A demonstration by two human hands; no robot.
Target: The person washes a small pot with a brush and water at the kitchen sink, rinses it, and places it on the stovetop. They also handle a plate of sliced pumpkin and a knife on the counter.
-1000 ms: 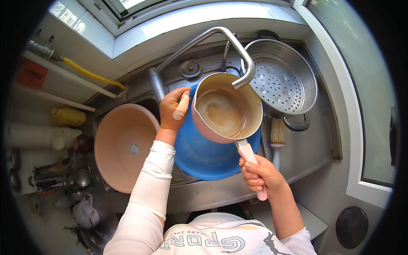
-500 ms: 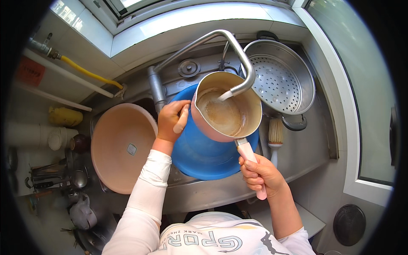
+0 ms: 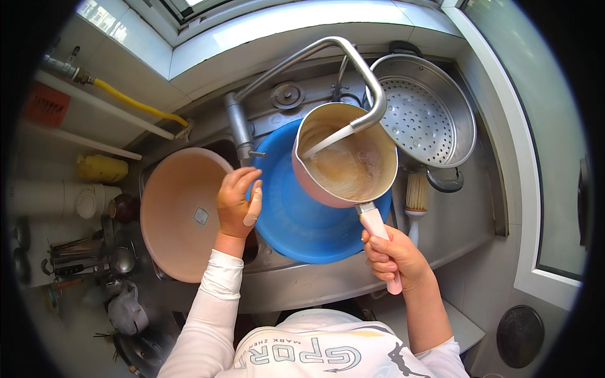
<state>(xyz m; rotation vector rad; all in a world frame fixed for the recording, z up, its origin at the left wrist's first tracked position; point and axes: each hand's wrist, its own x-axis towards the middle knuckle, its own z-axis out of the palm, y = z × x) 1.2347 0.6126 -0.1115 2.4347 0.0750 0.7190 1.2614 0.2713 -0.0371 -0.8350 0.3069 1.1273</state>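
My right hand (image 3: 398, 257) is wrapped round the pink handle of a saucepan (image 3: 301, 175), pink outside and cream inside. The pan hangs tilted over a blue basin (image 3: 287, 220). A steady stream of water (image 3: 328, 141) runs from the metal faucet (image 3: 373, 101) into the pan, where cloudy, brownish water covers the bottom. My left hand (image 3: 237, 200) is off the pan, fingers apart and holding nothing. It is just below the faucet's small lever (image 3: 256, 154), between the blue basin and a peach basin (image 3: 173, 233). A pale strip wraps its thumb.
A steel steamer pot (image 3: 419, 120) with a perforated bottom stands at the right. Below it lies a brush (image 3: 416, 195) with a white handle. A metal sink drain cover (image 3: 287, 94) sits behind the basin. Ladles (image 3: 123, 259) and other utensils are at the left.
My left hand has left the pan's side and moved left, its fingers opening. The water stream has grown longer and stronger. My right hand keeps its grip on the saucepan.
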